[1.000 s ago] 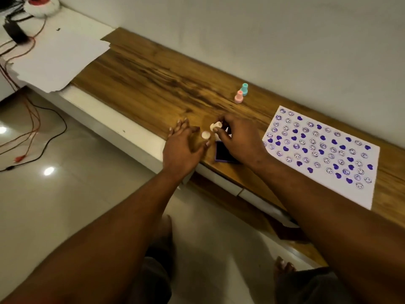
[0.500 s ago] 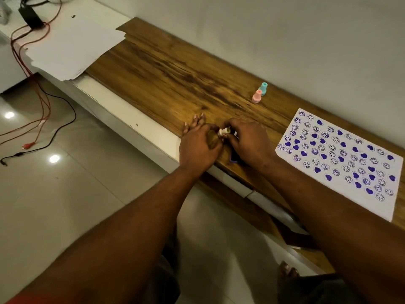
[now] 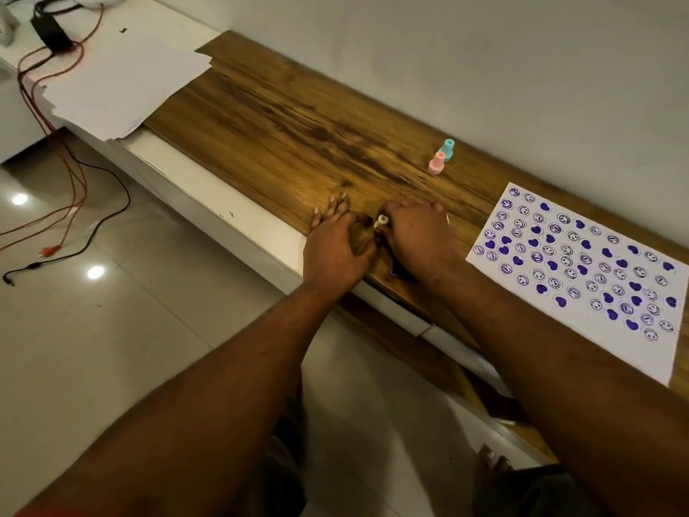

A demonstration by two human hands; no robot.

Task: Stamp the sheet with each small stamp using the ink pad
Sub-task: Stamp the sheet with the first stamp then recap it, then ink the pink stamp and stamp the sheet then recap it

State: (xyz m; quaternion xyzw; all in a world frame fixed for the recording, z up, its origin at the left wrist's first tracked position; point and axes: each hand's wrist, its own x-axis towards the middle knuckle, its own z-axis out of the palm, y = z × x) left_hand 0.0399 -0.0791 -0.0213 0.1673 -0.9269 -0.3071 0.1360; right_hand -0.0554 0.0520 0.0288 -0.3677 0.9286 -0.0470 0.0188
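Observation:
A small white stamp (image 3: 381, 220) sits between my two hands at the front edge of the wooden bench. My right hand (image 3: 414, 236) pinches it from the right, fingers curled. From the left, my left hand (image 3: 337, 248) pinches its end with thumb and forefinger, the other fingers stretched forward. A corner of the dark ink pad (image 3: 400, 271) shows under my right hand. The white sheet (image 3: 581, 270), covered with purple hearts and smiley prints, lies to the right. A pink stamp (image 3: 436, 163) and a teal stamp (image 3: 447, 149) stand upright near the wall.
A stack of white paper (image 3: 123, 83) lies at the bench's far left end. Red and black cables (image 3: 67, 203) trail from a black adapter (image 3: 52, 31) down onto the tiled floor. The wall runs close behind the bench.
One second ago my left hand held a white cap apart from the stamp. The hands have come together on the stamp and the cap no longer shows separately. The view shifted left.

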